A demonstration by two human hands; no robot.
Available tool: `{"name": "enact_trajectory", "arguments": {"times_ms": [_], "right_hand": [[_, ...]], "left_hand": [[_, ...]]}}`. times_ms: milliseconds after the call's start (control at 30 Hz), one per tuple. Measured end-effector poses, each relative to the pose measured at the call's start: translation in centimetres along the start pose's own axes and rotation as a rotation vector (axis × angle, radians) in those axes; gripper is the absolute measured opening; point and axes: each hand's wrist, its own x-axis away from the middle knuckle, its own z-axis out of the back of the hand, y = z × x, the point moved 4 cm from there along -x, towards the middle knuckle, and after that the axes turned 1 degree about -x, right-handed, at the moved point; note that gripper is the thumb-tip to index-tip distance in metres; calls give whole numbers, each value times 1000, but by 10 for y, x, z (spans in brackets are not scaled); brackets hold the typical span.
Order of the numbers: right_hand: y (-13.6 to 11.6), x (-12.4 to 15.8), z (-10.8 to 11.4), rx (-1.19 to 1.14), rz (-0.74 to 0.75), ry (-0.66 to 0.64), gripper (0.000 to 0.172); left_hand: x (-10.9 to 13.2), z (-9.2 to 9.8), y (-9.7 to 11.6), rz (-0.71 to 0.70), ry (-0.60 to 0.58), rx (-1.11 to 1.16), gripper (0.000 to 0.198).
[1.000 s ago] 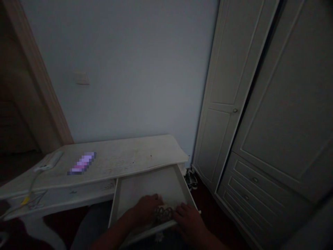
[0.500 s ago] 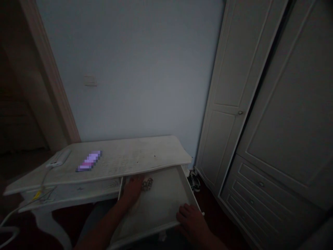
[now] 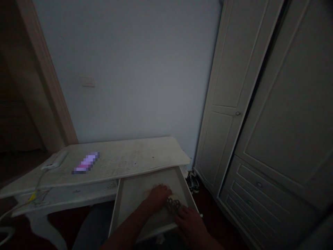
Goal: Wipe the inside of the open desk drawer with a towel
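Note:
A white drawer (image 3: 135, 222) stands pulled out from a white desk. Inside it, my left hand (image 3: 159, 196) lies low over the drawer floor, its fingers closed over a cloth. The cloth (image 3: 173, 205) bunches out beside the hand as a pale bundle with a dark pattern; dim light and blur hide its exact shape. My right hand (image 3: 189, 218) is at the front right corner of the drawer, its fingers bent over the rim close to the cloth.
On the worn desk top (image 3: 140, 149) lie a phone (image 3: 86, 163) with a blurred-out screen and a white power strip (image 3: 55, 161) with a cord. Shoes (image 3: 193, 182) sit on the floor by the wardrobe (image 3: 221, 139) at right. A light switch (image 3: 87, 81) is on the wall.
My left hand has moved right across the drawer floor with the cloth, from the back left side towards my right hand. My right hand stays at the drawer's front corner.

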Motion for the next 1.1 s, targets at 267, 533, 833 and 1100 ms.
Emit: {"name": "enact_trajectory", "arguments": {"times_ms": [267, 533, 833, 1100], "right_hand": [[-2, 1, -1, 23, -32, 3, 29], [-3, 1, 5, 10, -18, -5, 26], [-6, 0, 13, 17, -12, -20, 28], [-4, 0, 10, 8, -4, 10, 32]], "left_hand": [[70, -17, -37, 120, -241, 42, 90], [77, 17, -100, 457, -38, -28, 70], [16, 24, -74, 569, 177, -81, 68], [-33, 0, 21, -22, 61, 50, 51]]}}
